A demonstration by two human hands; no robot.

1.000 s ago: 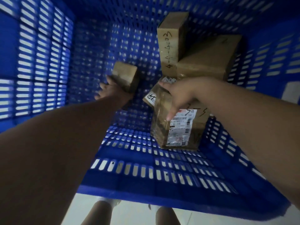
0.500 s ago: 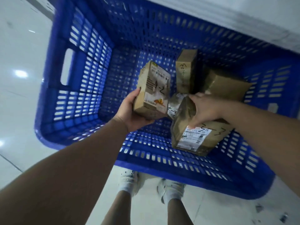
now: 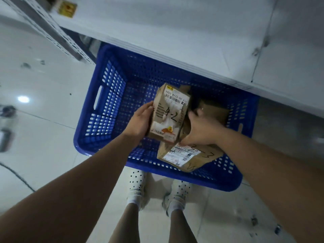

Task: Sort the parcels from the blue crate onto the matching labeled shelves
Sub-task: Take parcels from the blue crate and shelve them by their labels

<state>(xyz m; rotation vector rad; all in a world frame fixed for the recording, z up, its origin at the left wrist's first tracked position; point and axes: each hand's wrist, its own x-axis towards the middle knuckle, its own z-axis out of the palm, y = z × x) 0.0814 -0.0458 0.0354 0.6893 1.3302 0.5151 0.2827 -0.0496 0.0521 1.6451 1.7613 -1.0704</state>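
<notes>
The blue crate (image 3: 105,109) stands on the floor in front of my feet. My left hand (image 3: 139,122) grips a small cardboard parcel marked "4-2" (image 3: 171,113), held upright above the crate's middle. My right hand (image 3: 201,131) grips a larger flat cardboard parcel with a white shipping label and a "3-3" mark (image 3: 185,156), raised over the crate's near right side. Another brown parcel (image 3: 215,111) lies deeper in the crate behind my right hand, partly hidden.
A white shelf board (image 3: 201,37) juts over the crate's far edge. A perforated metal shelf upright (image 3: 52,30) runs at upper left, with a yellow label (image 3: 67,8) beside it. Glossy white floor tiles surround the crate; dark objects lie at the far left edge.
Both hands have lifted their parcels up out of the crate's depth. My head has pulled back and up, so the shelf and the floor now show.
</notes>
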